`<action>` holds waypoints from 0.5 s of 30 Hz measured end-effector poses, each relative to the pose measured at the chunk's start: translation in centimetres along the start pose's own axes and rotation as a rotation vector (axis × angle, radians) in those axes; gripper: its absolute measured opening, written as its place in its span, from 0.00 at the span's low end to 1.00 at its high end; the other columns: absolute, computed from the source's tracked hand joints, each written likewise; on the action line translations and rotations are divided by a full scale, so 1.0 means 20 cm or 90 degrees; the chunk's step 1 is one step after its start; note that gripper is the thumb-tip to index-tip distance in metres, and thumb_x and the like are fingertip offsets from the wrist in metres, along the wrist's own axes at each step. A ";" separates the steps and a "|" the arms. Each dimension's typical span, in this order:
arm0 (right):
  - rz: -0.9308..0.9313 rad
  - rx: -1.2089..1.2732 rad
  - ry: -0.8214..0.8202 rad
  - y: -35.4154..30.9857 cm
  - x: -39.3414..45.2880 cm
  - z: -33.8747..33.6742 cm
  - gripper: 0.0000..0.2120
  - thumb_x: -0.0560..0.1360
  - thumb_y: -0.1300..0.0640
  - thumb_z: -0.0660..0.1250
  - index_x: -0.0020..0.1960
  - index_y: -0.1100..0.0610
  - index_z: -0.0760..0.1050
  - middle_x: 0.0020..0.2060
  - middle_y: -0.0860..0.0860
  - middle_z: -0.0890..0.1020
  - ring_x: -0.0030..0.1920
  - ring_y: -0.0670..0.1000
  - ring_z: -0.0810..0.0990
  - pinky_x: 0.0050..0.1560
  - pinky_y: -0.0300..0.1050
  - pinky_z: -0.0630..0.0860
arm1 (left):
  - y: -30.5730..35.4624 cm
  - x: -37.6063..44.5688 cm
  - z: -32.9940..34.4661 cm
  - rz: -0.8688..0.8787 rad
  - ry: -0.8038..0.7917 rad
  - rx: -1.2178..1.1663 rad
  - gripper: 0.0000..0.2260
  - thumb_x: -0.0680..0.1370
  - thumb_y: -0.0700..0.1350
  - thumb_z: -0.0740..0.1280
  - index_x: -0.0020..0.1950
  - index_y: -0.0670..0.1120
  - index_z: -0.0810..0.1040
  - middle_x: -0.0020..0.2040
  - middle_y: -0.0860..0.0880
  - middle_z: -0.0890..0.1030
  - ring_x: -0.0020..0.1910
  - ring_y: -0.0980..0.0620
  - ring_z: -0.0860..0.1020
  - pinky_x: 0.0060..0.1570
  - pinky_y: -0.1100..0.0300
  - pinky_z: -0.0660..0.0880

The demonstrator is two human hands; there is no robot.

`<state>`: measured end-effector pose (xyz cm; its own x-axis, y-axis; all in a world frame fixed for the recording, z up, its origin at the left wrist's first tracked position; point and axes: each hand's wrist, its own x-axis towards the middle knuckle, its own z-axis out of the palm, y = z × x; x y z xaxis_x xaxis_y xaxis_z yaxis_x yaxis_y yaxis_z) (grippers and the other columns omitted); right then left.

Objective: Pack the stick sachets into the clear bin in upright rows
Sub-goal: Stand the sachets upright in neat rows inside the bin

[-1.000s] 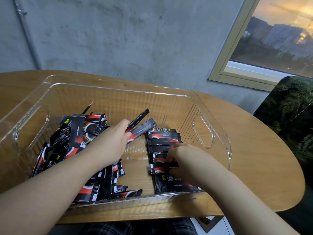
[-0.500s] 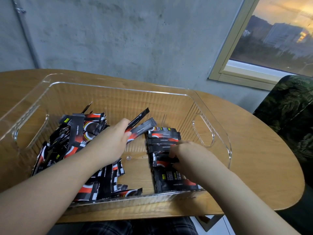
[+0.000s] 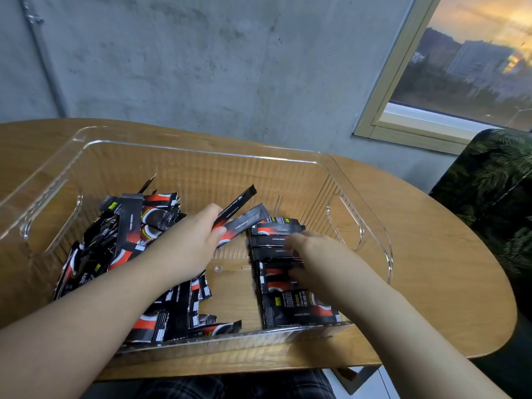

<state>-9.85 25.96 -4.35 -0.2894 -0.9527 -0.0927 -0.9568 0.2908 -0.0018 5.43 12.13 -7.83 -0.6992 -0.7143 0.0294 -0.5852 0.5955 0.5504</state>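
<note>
One clear plastic bin [image 3: 359,197] sits on the oval wooden table [image 3: 431,269] before you. Your left hand [image 3: 193,243] grips two black-and-red stick sachets [image 3: 244,220], angled up over the bin's middle. Your right hand [image 3: 311,254], blurred, rests on a row of about six sachets [image 3: 276,243] at the bin's right side; whether it grips one you cannot tell. A loose heap of sachets [image 3: 129,231], too many to count, fills the left side.
</note>
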 end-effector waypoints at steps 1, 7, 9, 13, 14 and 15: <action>0.002 0.028 0.022 -0.01 0.01 -0.02 0.20 0.76 0.57 0.65 0.67 0.54 0.66 0.61 0.51 0.73 0.58 0.53 0.75 0.55 0.46 0.73 | 0.00 0.00 0.00 0.005 -0.002 -0.004 0.06 0.83 0.48 0.56 0.56 0.48 0.68 0.37 0.45 0.74 0.32 0.50 0.70 0.32 0.56 0.64; -0.018 0.182 0.067 -0.04 0.13 -0.08 0.24 0.78 0.52 0.64 0.71 0.53 0.62 0.67 0.50 0.72 0.61 0.51 0.74 0.57 0.41 0.69 | 0.01 -0.02 -0.01 0.042 -0.021 -0.054 0.02 0.82 0.49 0.58 0.51 0.53 0.70 0.35 0.49 0.75 0.31 0.53 0.71 0.30 0.58 0.64; -0.020 0.255 0.066 -0.05 0.16 -0.09 0.14 0.78 0.54 0.64 0.63 0.54 0.73 0.58 0.47 0.79 0.58 0.48 0.76 0.50 0.36 0.68 | 0.01 -0.02 -0.01 0.058 -0.026 -0.072 0.02 0.82 0.49 0.59 0.50 0.54 0.70 0.36 0.52 0.75 0.32 0.55 0.71 0.30 0.60 0.64; -0.011 0.284 0.026 -0.05 0.16 -0.10 0.04 0.77 0.57 0.66 0.47 0.53 0.79 0.42 0.46 0.80 0.47 0.49 0.79 0.45 0.39 0.73 | 0.02 -0.02 -0.01 0.070 -0.032 -0.093 0.05 0.82 0.50 0.57 0.50 0.55 0.71 0.36 0.52 0.76 0.33 0.55 0.72 0.32 0.59 0.66; -0.004 0.264 0.012 -0.04 0.15 -0.11 0.05 0.77 0.58 0.65 0.47 0.55 0.80 0.42 0.48 0.82 0.45 0.51 0.80 0.46 0.42 0.75 | 0.02 -0.02 -0.02 0.066 -0.028 -0.099 0.05 0.82 0.50 0.56 0.51 0.55 0.72 0.36 0.51 0.76 0.34 0.53 0.73 0.34 0.58 0.68; 0.003 0.243 -0.003 -0.03 0.14 -0.12 0.05 0.77 0.58 0.65 0.47 0.57 0.80 0.43 0.51 0.83 0.45 0.53 0.81 0.48 0.45 0.77 | 0.02 -0.02 -0.02 0.060 -0.023 -0.111 0.06 0.82 0.50 0.56 0.51 0.55 0.72 0.37 0.52 0.77 0.36 0.52 0.75 0.37 0.55 0.71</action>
<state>-10.18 22.90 -2.23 -0.2933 -0.9510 -0.0975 -0.8753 0.3082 -0.3726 5.69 12.53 -7.40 -0.7641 -0.6424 0.0594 -0.4386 0.5848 0.6824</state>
